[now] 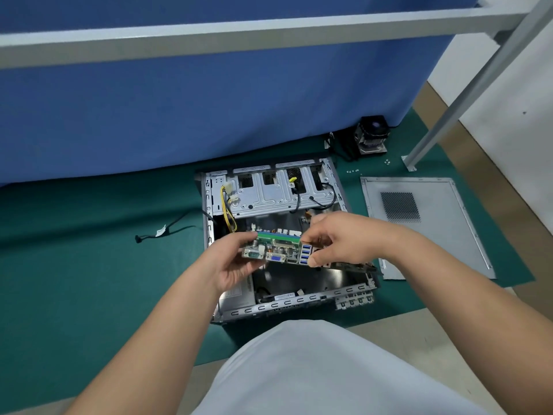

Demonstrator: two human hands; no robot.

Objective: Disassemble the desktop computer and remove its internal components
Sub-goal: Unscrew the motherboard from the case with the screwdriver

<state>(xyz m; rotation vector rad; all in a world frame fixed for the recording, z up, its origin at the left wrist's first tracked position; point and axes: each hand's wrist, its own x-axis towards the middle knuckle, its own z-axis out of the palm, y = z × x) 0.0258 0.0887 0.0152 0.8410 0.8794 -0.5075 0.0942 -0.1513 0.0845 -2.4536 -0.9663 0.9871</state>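
Both hands, left hand (236,262) & right hand (338,238), pinch the green motherboard w/ blue ports (281,253), raised over the open grey metal case (287,304). Tilt risk: could snag the case edge.

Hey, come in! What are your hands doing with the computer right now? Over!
Left hand, right hand: both grip motherboard. Board lifted above open case. Nothing blocking. Over.

Left hand (233,262): forearm extended forward, palm up, fingers curled in a grip.
Right hand (338,238): forearm reaching in, thumb and fingers pinching.
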